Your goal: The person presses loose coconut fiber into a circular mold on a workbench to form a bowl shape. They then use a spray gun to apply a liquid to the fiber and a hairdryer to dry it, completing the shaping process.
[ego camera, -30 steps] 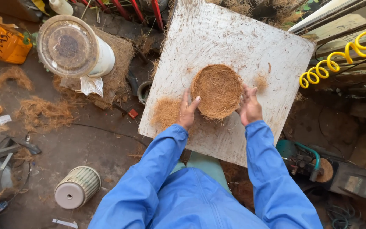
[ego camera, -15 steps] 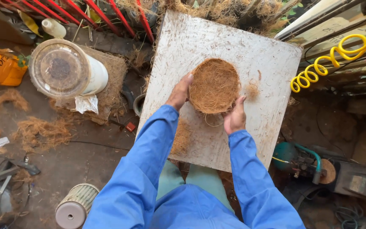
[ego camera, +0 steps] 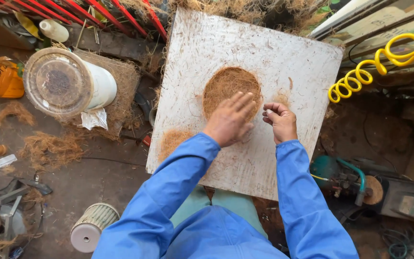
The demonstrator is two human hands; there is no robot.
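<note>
Head view looks down on a white board (ego camera: 245,72) across the person's lap. Near its middle lies a round brown fibre disc (ego camera: 226,86). Left hand (ego camera: 231,120) rests flat on the disc's lower edge, fingers spread, grasping nothing. Right hand (ego camera: 279,120) sits just beside the disc on the board, fingers curled loosely, empty as far as shows. Loose fibre (ego camera: 173,140) lies at the board's left edge.
</note>
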